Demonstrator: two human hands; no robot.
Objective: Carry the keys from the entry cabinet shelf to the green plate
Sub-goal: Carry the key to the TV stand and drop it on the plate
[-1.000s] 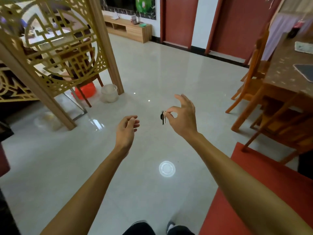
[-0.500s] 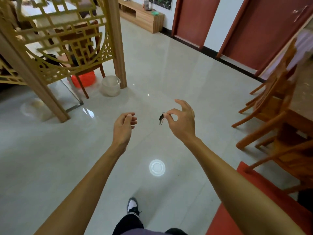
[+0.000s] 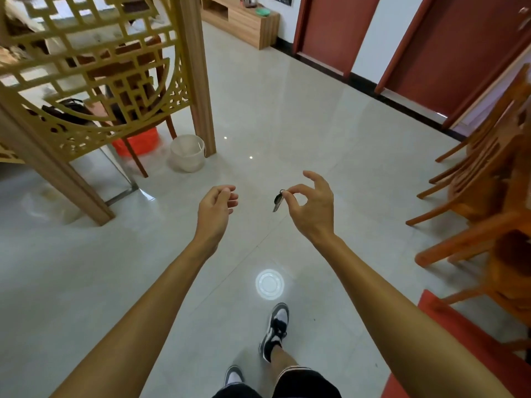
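Note:
The keys (image 3: 278,200), a small dark-headed bunch with a silver blade, dangle from the thumb and forefinger of my right hand (image 3: 311,207) at chest height over the tiled floor. My left hand (image 3: 216,211) floats beside it, fingers loosely curled, holding nothing. A small green plate (image 3: 262,11) lies on top of the low wooden cabinet (image 3: 244,23) far ahead by the wall. The entry cabinet shelf is out of view.
A gold lattice screen (image 3: 94,81) with wooden posts stands at the left, a white bucket (image 3: 188,153) and a red basin (image 3: 138,142) at its foot. Wooden chairs (image 3: 485,179) line the right. A red mat (image 3: 474,349) lies at the bottom right. Red doors (image 3: 333,30) stand ahead.
I have walked forward: the screen, bucket and chairs have come nearer and my right foot has stepped ahead. The keys stay pinched in my right hand.

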